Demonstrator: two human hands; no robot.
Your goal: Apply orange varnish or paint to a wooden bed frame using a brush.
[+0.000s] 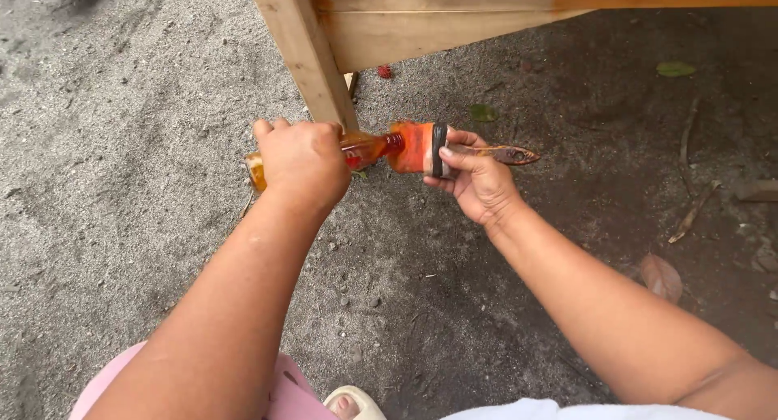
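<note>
**Bottle tipped onto a paintbrush beside a wooden leg**

Grey, gritty sand (121,144) covers the ground, turning darker and damp-looking to the right of the wooden leg (312,59). That pale leg slants down from a wooden frame (454,19) along the top edge of the view, whose upper board is stained a warmer orange-brown towards the right.

Just below the foot of the leg, the left hand (301,162) is closed around a small bottle (365,148) of amber-orange liquid, held nearly on its side with its neck pointing away from the leg, to the right. The neck meets the orange-stained bristles of a paintbrush (425,148). The right hand (478,185), further right of the leg, grips this brush at its dark band, thumb on top; its stained wooden handle sticks out past the fingers.

Right of the leg, on the dark ground, lie two green leaves (675,68), dry twigs (693,209) and a brown leaf (660,276). A small red bit (384,71) sits just beside the leg under the frame. At the bottom edge, well below the leg, show a pink garment (284,392) and a toe in a pale sandal (350,404)
</note>
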